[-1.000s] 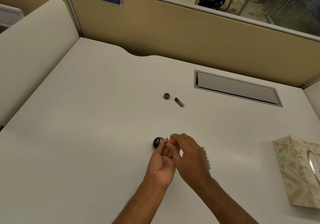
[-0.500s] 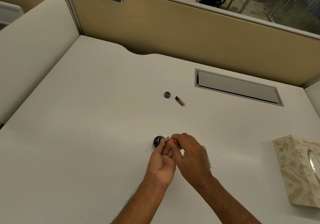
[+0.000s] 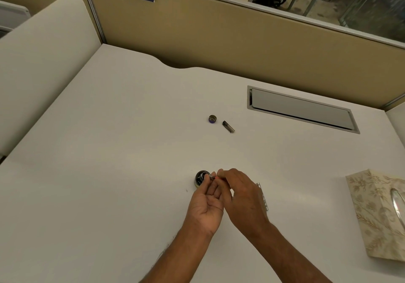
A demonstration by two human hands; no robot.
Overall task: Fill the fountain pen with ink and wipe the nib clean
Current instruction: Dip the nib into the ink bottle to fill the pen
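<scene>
A small dark ink bottle stands open on the white desk, just beyond my fingertips. My left hand and my right hand meet over it, both pinching a small pen part with a red and silver bit showing at the bottle's mouth. The rest of that part is hidden by my fingers. The bottle's round cap lies farther back, and a short dark pen piece lies to its right. A slim silvery pen piece lies on the desk under my right hand.
A patterned tissue box sits at the right edge. A grey cable hatch is set into the desk at the back right. Tan partition panels wall the desk behind, with a sign reading 386.
Both hands stay pinched together at the bottle's mouth with hardly any shift. Only the camera view has drifted slightly.
</scene>
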